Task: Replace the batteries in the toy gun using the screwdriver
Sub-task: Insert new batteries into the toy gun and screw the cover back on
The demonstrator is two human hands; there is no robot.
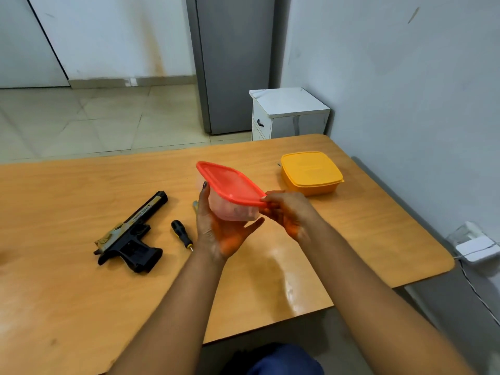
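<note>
The left hand (216, 226) cradles a clear tub (232, 209); the right hand (284, 209) pinches its red lid (230, 182). The toy gun (132, 234) and screwdriver (181, 234) lie on the counter (81, 307) at nine o'clock of the left grip, which is nearer, long axes toward one and eleven o'clock.

— What is surrounding the desk (81, 307)?

— Pale walls (405, 77) are closing in on the right and behind, scuffed and stained in places (a brownish streak is running down the far one). A grey tall cabinet (235, 63) is standing against the corner, and a small white bedside cabinet (289, 115) with a dark handle is sitting just beside it, near the desk's far edge.

— And the floor?

— Light beige tiles (94, 120) are stretching away to the left, reaching a skirting. A white power adapter (477, 249) is lying low by the right wall, its cable trailing down. Soft light is glaring off the orange-brown wood.
</note>
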